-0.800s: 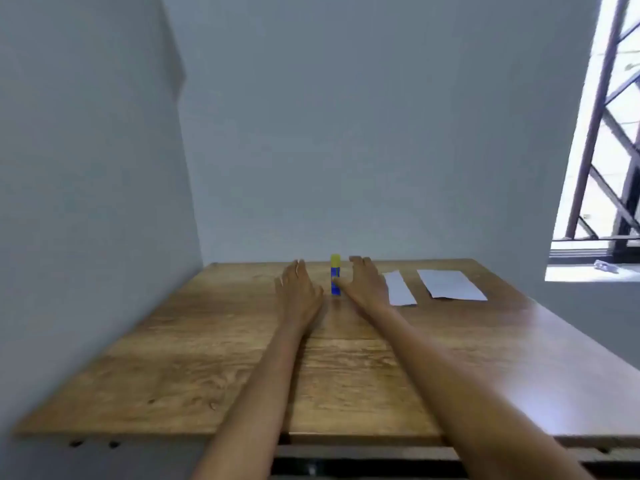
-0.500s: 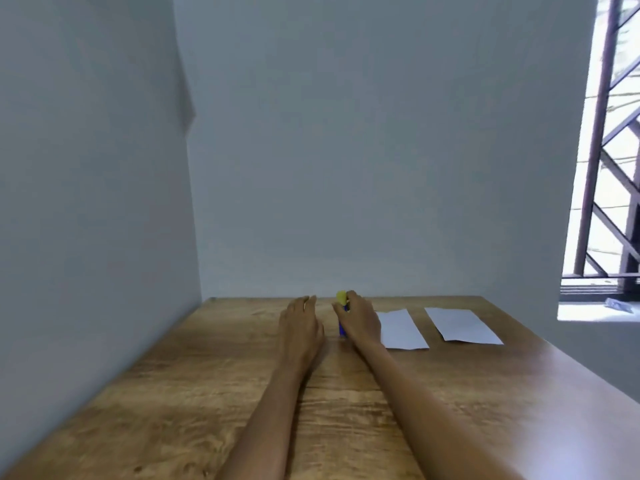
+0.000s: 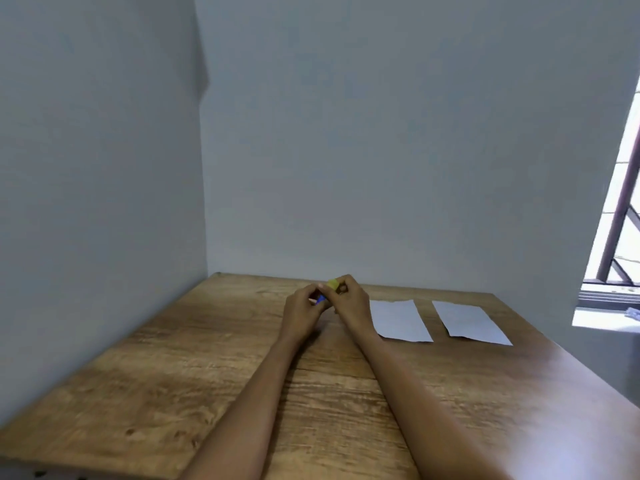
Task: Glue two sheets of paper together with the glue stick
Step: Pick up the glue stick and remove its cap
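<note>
Wood-grain table (image 3: 194, 368), set into a corner of grey walls (image 3: 381, 150). You hold one glue stick (image 3: 325, 295), blue body with yellow cap, tilted and lifted between both hands over the far middle of the tabletop. Your left hand (image 3: 300, 315) curls its fingers round the blue lower end; your right hand (image 3: 349, 301) pinches the yellow cap end. Two white sheets of paper lie flat to your right, side by side and apart: near sheet (image 3: 400, 320) just beside your right wrist, far sheet (image 3: 467, 322) beyond it. Barred window (image 3: 620, 237) at far right.
</note>
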{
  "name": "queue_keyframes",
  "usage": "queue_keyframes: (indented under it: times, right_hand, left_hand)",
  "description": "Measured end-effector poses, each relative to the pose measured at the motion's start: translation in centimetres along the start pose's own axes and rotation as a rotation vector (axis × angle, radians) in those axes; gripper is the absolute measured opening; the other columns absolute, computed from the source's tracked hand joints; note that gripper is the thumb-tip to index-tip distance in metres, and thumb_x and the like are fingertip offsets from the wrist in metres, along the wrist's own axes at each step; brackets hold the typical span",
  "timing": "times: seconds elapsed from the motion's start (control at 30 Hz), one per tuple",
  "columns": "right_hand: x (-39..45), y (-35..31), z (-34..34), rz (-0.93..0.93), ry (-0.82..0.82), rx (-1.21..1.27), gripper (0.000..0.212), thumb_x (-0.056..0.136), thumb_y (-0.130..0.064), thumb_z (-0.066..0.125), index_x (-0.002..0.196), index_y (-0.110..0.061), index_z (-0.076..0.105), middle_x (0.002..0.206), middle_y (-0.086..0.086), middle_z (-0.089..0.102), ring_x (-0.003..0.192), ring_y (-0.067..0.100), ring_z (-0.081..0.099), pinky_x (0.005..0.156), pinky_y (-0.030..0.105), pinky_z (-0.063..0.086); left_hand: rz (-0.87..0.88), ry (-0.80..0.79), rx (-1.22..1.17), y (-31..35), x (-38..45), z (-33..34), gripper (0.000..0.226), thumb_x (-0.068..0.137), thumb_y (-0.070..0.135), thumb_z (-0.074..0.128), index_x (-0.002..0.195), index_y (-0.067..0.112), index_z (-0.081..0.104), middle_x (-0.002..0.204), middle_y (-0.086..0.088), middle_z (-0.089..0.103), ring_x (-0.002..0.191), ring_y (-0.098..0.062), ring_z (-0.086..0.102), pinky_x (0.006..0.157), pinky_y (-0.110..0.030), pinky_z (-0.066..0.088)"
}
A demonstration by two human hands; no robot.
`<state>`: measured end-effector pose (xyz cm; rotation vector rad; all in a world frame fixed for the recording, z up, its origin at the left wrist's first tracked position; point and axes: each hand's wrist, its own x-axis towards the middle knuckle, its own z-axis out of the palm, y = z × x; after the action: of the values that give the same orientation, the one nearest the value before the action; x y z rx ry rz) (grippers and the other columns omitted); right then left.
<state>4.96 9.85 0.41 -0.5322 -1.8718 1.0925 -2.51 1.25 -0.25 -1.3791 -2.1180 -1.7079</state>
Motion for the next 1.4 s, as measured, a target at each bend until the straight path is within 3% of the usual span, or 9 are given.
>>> queue_keyframes:
  times: [0.23,0.43,0.67,0.77,0.83,1.03,1.17,1.3,1.4]
  right_hand:
    - [0.8,-1.5,-1.0,-0.027,-0.148,-0.173,0.034,0.081,-0.036,0.071,0.081,-0.003,0.063,0.065,0.000,0.057,0.060,0.013,0.055,0.061,0.035,0.051]
    - [2.8,-4.7,-3.9,-0.036,-0.528,-0.131,0.015,0.090,-0.025,0.063,0.088,-0.010,0.066,0.077,0.007,0.063,0.063,0.011,0.059,0.063,0.019,0.052]
    - [3.8,-3.7,-1.9,0.107,-0.235,0.049,0.014,0.086,-0.020,0.066,0.087,-0.017,0.052,0.103,0.009,0.068,0.085,0.012,0.058,0.070,0.025,0.044]
    - [3.6,-1.0,0.2,0.138,-0.266,-0.052,0.034,0.088,-0.011,0.062,0.121,-0.014,0.055,0.102,0.012,0.062,0.093,0.019,0.058,0.079,0.030,0.048]
    - [3.5,0.0,1.4,0.109,-0.283,-0.171,0.041,0.088,-0.005,0.059,0.128,-0.010,0.056,0.104,0.010,0.059,0.094,0.017,0.055,0.083,0.029,0.047]
    - [3.3,0.8,2.7,0.051,-0.334,-0.456,0.030,0.083,-0.006,0.062,0.112,-0.009,0.066,0.115,0.010,0.064,0.108,0.023,0.059,0.087,0.027,0.044]
    - [3.3,0.6,2.6,0.050,-0.367,-0.513,0.040,0.083,-0.009,0.064,0.122,-0.010,0.061,0.122,0.012,0.062,0.113,0.023,0.057,0.086,0.024,0.041]
    - [2.7,0.0,1.6,0.077,-0.375,-0.424,0.061,0.082,-0.005,0.061,0.140,-0.010,0.042,0.139,0.011,0.049,0.126,0.023,0.047,0.097,0.030,0.040]
    - [1.9,-0.5,1.0,0.088,-0.242,-0.206,0.041,0.091,-0.009,0.052,0.131,-0.009,0.051,0.124,0.008,0.058,0.113,0.020,0.056,0.086,0.021,0.043]
  left_hand:
    - [0.044,-0.132,-0.014,-0.4,0.0,-1.3,0.013,0.086,0.014,0.064,0.096,0.011,0.071,0.076,-0.001,0.067,0.071,-0.016,0.062,0.069,-0.029,0.045]
    - [-0.052,-0.279,-0.310,-0.7,0.3,-2.4,0.009,0.092,0.007,0.056,0.094,0.006,0.065,0.081,-0.005,0.067,0.070,-0.009,0.063,0.073,-0.023,0.052]
    - [-0.208,0.108,-0.243,-1.4,1.1,-2.4,0.015,0.090,0.017,0.059,0.098,0.005,0.064,0.089,-0.009,0.068,0.085,-0.027,0.068,0.084,-0.041,0.052]
    - [-0.242,0.195,-0.215,-1.9,1.3,-2.6,0.020,0.088,0.022,0.062,0.101,0.007,0.063,0.092,-0.011,0.069,0.089,-0.028,0.066,0.085,-0.042,0.051]
    - [-0.261,0.210,-0.206,-2.2,1.4,-2.6,0.024,0.088,0.023,0.062,0.105,0.006,0.063,0.097,-0.013,0.069,0.092,-0.027,0.065,0.086,-0.041,0.051]
    - [-0.248,0.199,-0.183,-2.1,1.5,-2.2,0.023,0.087,0.022,0.063,0.104,0.006,0.062,0.098,-0.013,0.068,0.093,-0.029,0.066,0.087,-0.043,0.052]
    - [-0.249,0.193,-0.202,-2.0,1.5,-2.2,0.022,0.088,0.021,0.063,0.104,0.007,0.062,0.099,-0.013,0.068,0.093,-0.029,0.066,0.088,-0.045,0.052]
    - [-0.231,0.168,-0.287,-1.2,1.2,-2.2,0.013,0.089,0.021,0.062,0.098,0.013,0.059,0.097,-0.010,0.067,0.088,-0.026,0.068,0.085,-0.042,0.055]
    - [-0.194,0.178,-0.353,0.3,1.2,-1.9,0.020,0.088,0.021,0.064,0.101,0.007,0.062,0.096,-0.010,0.068,0.088,-0.022,0.067,0.076,-0.027,0.054]
